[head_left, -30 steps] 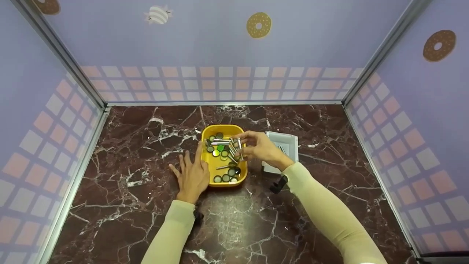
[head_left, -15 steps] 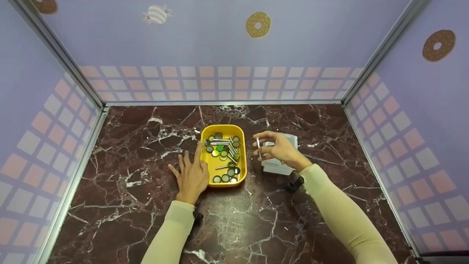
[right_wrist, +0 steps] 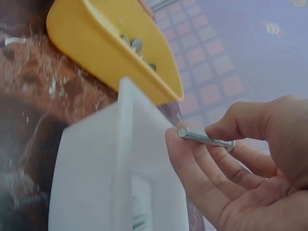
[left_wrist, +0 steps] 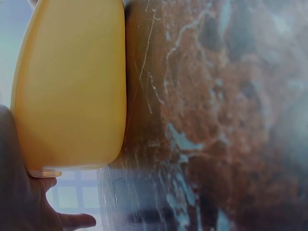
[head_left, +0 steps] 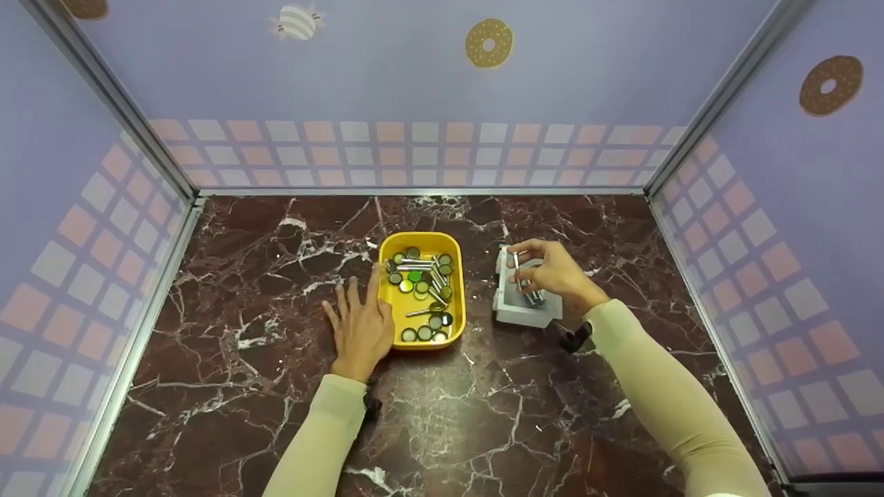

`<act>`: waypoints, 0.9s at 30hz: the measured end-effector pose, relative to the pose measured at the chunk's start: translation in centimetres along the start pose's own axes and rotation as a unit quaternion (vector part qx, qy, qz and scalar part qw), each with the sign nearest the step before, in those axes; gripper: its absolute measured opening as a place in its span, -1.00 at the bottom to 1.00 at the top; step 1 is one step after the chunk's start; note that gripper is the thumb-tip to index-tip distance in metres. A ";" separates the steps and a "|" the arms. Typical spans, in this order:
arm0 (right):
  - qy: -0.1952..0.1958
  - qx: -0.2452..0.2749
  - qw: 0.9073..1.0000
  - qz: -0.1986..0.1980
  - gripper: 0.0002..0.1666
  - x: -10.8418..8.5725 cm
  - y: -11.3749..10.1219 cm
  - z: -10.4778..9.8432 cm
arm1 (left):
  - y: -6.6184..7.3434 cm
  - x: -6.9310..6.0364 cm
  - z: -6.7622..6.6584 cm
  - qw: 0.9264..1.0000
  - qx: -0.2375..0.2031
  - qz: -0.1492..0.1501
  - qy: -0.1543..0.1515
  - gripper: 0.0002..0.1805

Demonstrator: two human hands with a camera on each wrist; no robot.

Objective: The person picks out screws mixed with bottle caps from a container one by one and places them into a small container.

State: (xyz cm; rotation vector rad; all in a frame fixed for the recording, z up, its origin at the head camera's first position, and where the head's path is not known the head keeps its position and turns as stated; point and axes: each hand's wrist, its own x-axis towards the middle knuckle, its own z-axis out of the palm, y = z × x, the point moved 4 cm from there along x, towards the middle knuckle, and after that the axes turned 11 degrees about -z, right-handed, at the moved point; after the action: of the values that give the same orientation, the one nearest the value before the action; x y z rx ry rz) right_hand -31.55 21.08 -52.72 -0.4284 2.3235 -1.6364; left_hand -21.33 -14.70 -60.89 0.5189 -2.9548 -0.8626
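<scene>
My right hand [head_left: 556, 270] is above the light grey bin [head_left: 525, 317] and pinches a silver bolt [right_wrist: 207, 138] between thumb and fingers; the bolt's threaded end shows in the right wrist view. Inside that bin lie a few metal bolts [head_left: 535, 297]. To its left stands a yellow tray [head_left: 455, 331] with several silver bolts [head_left: 416, 268] and several round, dark-rimmed discs [head_left: 409, 335], some greenish. My left hand [head_left: 362, 335] touches the tray's left side, its fingers straight and spread. The left wrist view shows the tray's outer wall [left_wrist: 74, 96] with part of that hand below it.
Both containers stand on a dark red marbled tabletop [head_left: 276, 407], with a strip of it between them. Purple patterned panels [head_left: 400, 90] enclose the back and sides, joined by a metal rail [head_left: 414, 192] along the back edge.
My right hand has lifted the bolt out of the yellow tray and carried it right, over the grey bin. The left hand stays at the tray's left side.
</scene>
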 end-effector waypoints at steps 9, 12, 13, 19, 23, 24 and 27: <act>-0.010 -0.083 0.997 -0.003 -0.38 0.5 0.7 -0.7 | 0.2 0.1 -0.1 1.000 0.014 0.011 0.009 -0.23; -0.024 -0.122 0.992 -0.002 -0.40 0.8 0.8 -0.6 | 0.3 0.0 -0.2 1.000 0.013 0.012 0.008 -0.23; -0.033 -0.139 0.990 -0.002 -0.41 0.9 0.8 -0.5 | 0.3 -0.1 -0.3 1.000 0.013 0.012 0.007 -0.23; -0.096 -0.227 0.969 -0.001 -0.43 2.0 0.3 -0.3 | 0.4 -0.1 -0.4 1.000 0.011 0.011 0.012 -0.22; -0.130 -0.280 0.951 0.001 -0.46 2.7 0.0 -0.3 | 0.5 -0.1 -0.3 1.000 0.005 0.014 0.015 -0.22; -0.135 -0.291 0.947 0.002 -0.47 2.8 0.1 -0.2 | 0.5 -0.1 -0.3 1.000 0.002 0.013 0.016 -0.23; -0.145 -0.318 0.937 0.001 -0.48 3.1 0.2 0.0 | 0.5 -0.2 -0.2 1.000 0.004 0.012 0.015 -0.23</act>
State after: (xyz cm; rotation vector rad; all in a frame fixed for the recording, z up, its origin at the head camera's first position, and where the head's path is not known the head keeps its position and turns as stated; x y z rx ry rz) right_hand -34.43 19.99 -53.07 -0.7342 2.5540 -0.7081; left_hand -21.28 -14.35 -60.41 0.4924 -2.9321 -0.8323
